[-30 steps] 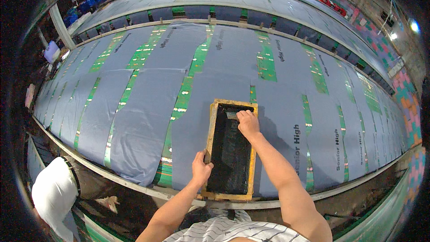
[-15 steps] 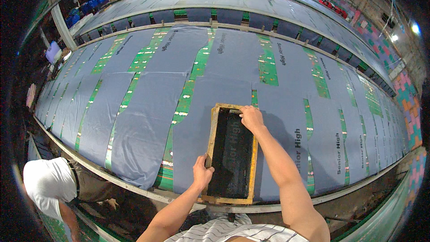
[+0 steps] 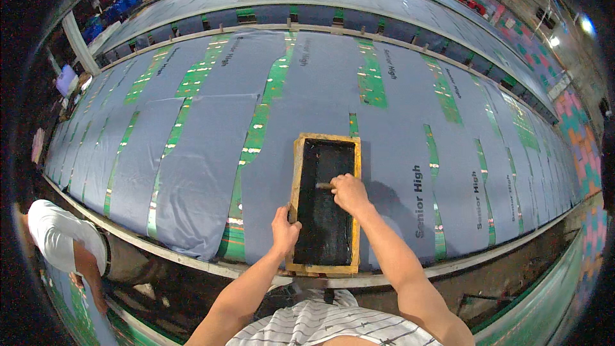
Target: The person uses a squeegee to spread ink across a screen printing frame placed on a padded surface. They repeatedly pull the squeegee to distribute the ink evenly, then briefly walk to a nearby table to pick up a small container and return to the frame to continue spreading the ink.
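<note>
The wooden-framed printing screen [image 3: 325,202] lies flat on grey fabric panels [image 3: 211,154] spread along the long surface [image 3: 192,259]. The left hand [image 3: 285,229] grips the frame's left rail, apparently steadying it. The right hand [image 3: 350,193] is closed around a squeegee handle [image 3: 323,186] inside the frame, over black ink.

One wooden-framed printing screen [image 3: 325,204] lies on the long surface [image 3: 192,173]. Two hands are at the screen: the left hand [image 3: 284,229] on its left rail, the right hand [image 3: 350,192] inside it, gripping one squeegee handle [image 3: 324,186]. One other person [image 3: 64,247] stands left of the screen.
</note>
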Motion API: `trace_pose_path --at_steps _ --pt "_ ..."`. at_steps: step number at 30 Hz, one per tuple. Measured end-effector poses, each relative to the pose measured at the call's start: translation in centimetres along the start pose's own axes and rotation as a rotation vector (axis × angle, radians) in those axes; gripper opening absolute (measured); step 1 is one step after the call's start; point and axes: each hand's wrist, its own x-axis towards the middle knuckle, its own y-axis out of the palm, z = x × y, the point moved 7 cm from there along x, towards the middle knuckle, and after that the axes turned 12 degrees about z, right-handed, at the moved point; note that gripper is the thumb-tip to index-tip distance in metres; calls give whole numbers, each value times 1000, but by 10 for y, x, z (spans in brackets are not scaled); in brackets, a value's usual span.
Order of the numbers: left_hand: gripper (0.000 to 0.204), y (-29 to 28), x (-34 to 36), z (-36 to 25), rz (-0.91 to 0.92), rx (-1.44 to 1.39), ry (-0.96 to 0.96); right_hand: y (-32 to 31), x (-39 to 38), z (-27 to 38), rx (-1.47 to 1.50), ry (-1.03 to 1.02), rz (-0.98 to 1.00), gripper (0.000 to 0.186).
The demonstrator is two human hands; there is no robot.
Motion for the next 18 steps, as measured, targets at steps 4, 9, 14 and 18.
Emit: trace_pose_path --at_steps 4,9,14,18 --pt "60 1 1 6 -10 1 29 17 -56 33 -5 -10 -14 19" --pt "60 2 0 4 -19 13 56 40 -129 69 27 -37 -41 28" --pt "62 4 1 7 -14 1 71 76 -188 96 -3 -43 -70 40" --pt "64 3 1 10 2 43 35 80 -208 107 3 -81 -68 46"
